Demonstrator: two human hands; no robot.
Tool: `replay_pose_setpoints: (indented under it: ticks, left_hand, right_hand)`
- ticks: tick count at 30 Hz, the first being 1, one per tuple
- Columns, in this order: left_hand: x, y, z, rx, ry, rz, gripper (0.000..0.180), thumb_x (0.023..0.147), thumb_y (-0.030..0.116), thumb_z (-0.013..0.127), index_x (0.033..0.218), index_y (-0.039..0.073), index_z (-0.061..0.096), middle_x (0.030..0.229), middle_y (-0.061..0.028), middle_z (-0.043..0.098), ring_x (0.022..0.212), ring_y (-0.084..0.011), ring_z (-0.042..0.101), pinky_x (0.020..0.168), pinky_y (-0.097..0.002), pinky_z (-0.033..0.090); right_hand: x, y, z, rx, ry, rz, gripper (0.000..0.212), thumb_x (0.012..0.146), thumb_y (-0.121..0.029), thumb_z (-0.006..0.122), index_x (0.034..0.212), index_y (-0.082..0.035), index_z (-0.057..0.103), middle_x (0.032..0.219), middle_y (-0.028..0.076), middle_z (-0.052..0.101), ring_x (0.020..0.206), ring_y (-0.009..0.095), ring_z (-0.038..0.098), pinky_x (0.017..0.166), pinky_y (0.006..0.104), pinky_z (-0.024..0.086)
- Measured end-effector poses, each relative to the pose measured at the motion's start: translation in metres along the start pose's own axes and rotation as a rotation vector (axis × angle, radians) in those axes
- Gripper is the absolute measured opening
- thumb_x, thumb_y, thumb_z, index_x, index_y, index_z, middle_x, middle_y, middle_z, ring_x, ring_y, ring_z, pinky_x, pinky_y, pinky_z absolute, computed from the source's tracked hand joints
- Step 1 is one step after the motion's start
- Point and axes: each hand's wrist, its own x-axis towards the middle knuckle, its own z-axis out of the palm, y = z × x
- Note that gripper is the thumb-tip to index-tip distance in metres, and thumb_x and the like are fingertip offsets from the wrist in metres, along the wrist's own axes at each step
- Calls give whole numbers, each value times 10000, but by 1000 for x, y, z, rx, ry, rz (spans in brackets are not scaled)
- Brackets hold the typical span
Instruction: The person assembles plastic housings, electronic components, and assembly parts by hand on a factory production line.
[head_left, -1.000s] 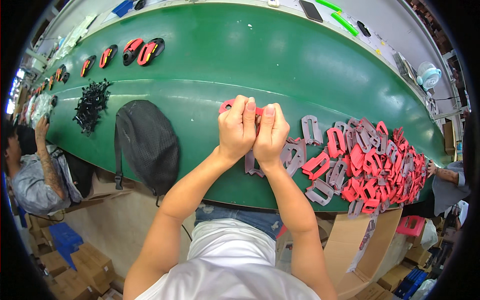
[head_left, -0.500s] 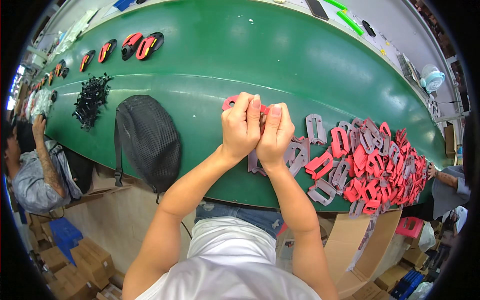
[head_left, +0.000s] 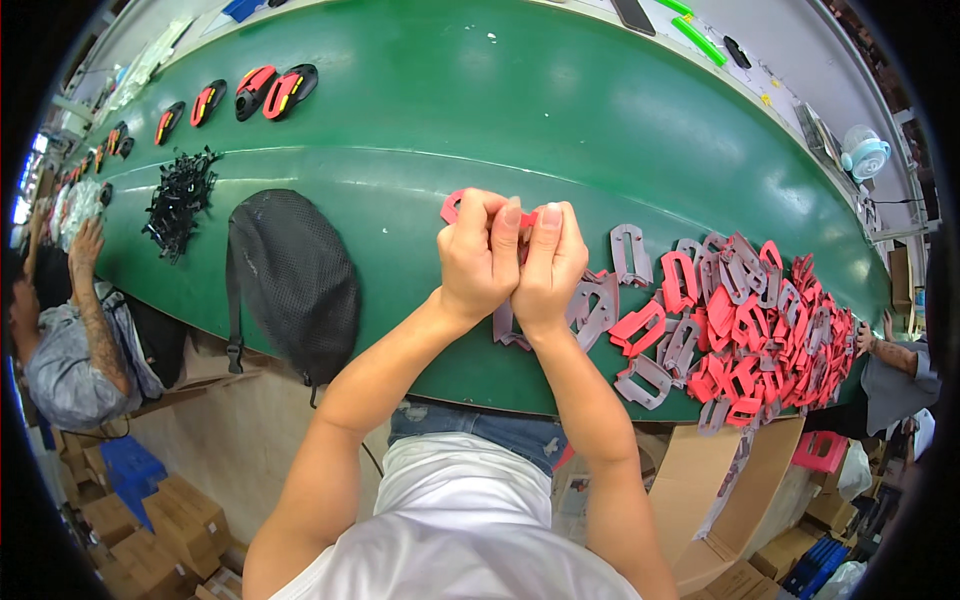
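Note:
Both hands are closed side by side on one red slotted plastic part (head_left: 451, 207), held above the green table. My left hand (head_left: 478, 255) pinches it with the thumb on top, and a looped end of the part sticks out past its fingers. My right hand (head_left: 549, 268) grips the other end, its thumb beside the left one. Most of the part is hidden by my fingers. Under and beside my right wrist lie grey slotted parts (head_left: 598, 312). A lone grey part (head_left: 630, 254) rests just right of my hands.
A big heap of red and grey parts (head_left: 745, 320) covers the right of the green table (head_left: 420, 110). To the left are a black mesh bag (head_left: 292, 280), small black pieces (head_left: 180, 205) and red-black assemblies (head_left: 290, 92). Co-workers sit at both ends; a cardboard box (head_left: 700, 490) stands below.
My hands stay closed on the red part, with only a slight shift of the left fingers. At the far left, the co-worker's hand has moved a little.

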Motion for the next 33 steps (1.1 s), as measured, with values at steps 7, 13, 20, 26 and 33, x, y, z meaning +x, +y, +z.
replay_pose_setpoints:
  ticks: [7,13,20,26,33]
  left_hand:
    - [6,5,-3,-137,-29,-199,81,906,60,501,895,-2,451,563,-51,545,481,-85,528,430,-210,389]
    - [3,5,-2,-237,-32,-275,130,914,81,502,847,-1,426,568,-60,564,489,-70,531,429,-209,391]
    - [-3,0,-3,-186,-20,-145,167,892,76,544,823,-4,414,610,-81,588,509,-86,556,445,-220,431]
    - [0,-4,-2,-83,-28,10,175,882,72,558,816,-7,417,617,-84,584,519,-97,570,454,-226,446]
    - [-1,-2,0,-202,-33,-165,171,899,81,533,814,-2,411,580,-63,567,490,-71,530,426,-217,408]
  right_hand:
    - [-4,-3,4,40,43,-50,258,960,-186,397,778,-8,439,564,53,502,498,94,475,448,248,385]
    - [-4,-2,1,25,26,-45,236,954,-171,412,783,-9,424,562,51,496,489,93,467,439,252,374]
    - [-4,-3,2,17,4,-42,242,952,-172,410,769,-14,422,544,66,477,466,118,460,432,273,366]
    - [1,-5,-1,-117,-48,-61,273,948,-165,405,723,-10,417,523,89,454,441,155,447,426,306,354]
    - [0,-2,-2,26,-1,-50,281,953,-171,390,726,-11,422,520,64,450,444,126,432,420,287,344]
